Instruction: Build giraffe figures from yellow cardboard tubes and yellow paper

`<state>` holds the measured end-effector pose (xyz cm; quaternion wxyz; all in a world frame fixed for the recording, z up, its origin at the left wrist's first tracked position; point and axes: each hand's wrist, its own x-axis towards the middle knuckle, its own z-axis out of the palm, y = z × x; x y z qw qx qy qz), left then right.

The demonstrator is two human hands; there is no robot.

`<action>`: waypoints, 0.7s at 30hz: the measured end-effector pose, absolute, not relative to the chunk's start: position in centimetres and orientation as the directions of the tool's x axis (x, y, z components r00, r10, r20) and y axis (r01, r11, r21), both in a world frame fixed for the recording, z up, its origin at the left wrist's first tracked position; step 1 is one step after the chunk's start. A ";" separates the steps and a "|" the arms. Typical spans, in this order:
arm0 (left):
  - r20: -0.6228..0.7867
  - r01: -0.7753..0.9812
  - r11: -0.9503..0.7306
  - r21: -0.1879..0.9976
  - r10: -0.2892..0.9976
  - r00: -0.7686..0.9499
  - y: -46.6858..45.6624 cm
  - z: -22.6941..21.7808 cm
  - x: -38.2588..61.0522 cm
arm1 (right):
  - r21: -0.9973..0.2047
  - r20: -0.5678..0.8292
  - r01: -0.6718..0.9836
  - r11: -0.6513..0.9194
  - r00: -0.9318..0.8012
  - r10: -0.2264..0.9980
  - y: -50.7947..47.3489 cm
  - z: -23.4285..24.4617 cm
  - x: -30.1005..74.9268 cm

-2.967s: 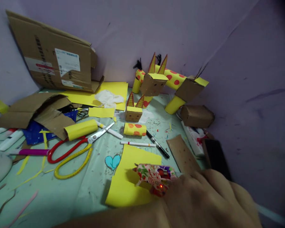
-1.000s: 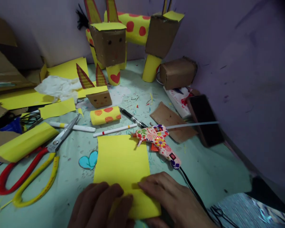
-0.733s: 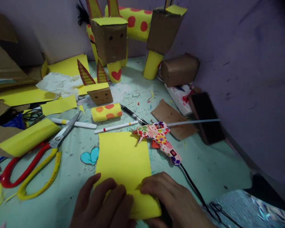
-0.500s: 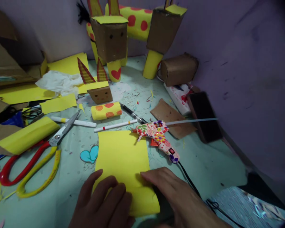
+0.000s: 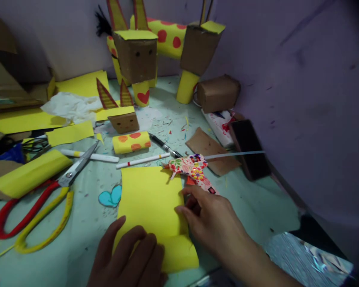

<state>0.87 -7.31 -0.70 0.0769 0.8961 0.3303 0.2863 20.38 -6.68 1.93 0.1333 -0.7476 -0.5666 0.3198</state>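
A sheet of yellow paper [image 5: 151, 195] lies in front of me, its near end curled into a loose roll [image 5: 181, 255]. My left hand [image 5: 131, 255] presses over the left part of that roll with bent fingers. Beside the sheet's right edge is my right hand [image 5: 211, 217], thumb and index finger apart, with the thumb tip at the paper's edge and nothing visible held. Just beyond it lies a flower-patterned glue gun [image 5: 190, 165], its nozzle over the sheet's top right corner and a glue stick [image 5: 236, 154] sticking out behind. My right hand hides part of its handle.
Scissors [image 5: 67, 177] and a blue paper heart [image 5: 110, 196] lie left. Markers [image 5: 143, 160], a pen [image 5: 164, 144] and a spotted paper roll [image 5: 131, 142] lie beyond. Cardboard animal figures [image 5: 137, 59] stand behind. At right are a cardboard piece [image 5: 212, 149] and a phone [image 5: 249, 149].
My right hand has left the rolled end and moved up along the sheet's right edge toward the glue gun. My left hand stays on the roll. The view has shifted slightly.
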 end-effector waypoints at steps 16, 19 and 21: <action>0.337 0.540 -0.704 0.461 0.702 0.627 -6.0 0.9 1.6 | -0.604 -0.170 0.779 -0.169 0.082 0.982 -6.0 1.4 20.1; 0.323 0.547 -0.699 0.462 0.706 0.630 -6.1 1.1 1.5 | -0.632 -0.037 0.773 -0.058 0.044 0.998 -7.5 3.1 20.7; 0.296 0.549 -0.690 0.472 0.711 0.638 -6.0 1.2 1.6 | -0.701 0.033 0.712 0.040 -0.023 0.999 -8.7 4.0 21.0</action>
